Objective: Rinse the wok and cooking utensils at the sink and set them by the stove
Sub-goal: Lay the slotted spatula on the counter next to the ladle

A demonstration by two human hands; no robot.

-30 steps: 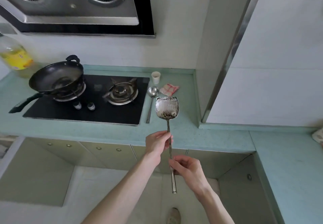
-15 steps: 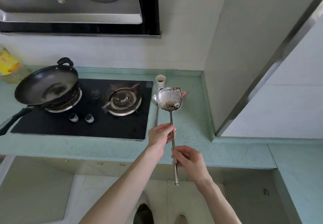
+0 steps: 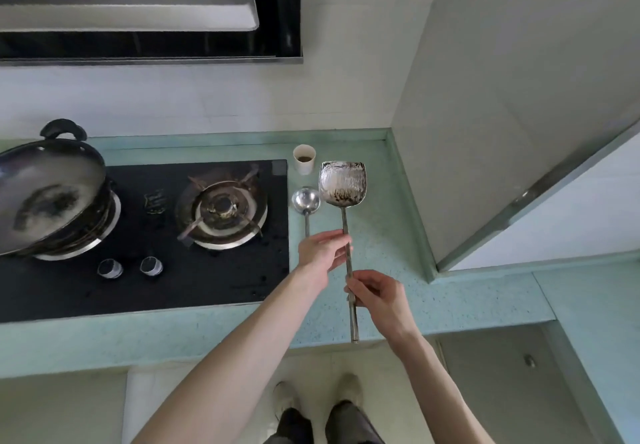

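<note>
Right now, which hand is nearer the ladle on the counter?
Left. The left hand pinches the spatula shaft right beside the ladle handle; the right hand grips lower down, farther away.

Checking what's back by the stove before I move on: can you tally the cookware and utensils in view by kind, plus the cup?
Wok, on the left burner: 1
Spatula, held by left hand and right hand: 1
Ladle, on the counter: 1
Cup: 1
Total: 4

- The left hand (image 3: 322, 253) is pinching the spatula handle (image 3: 349, 263) higher up, fingers curled.
- The right hand (image 3: 379, 293) is gripping it lower, both forearms reaching forward.
</note>
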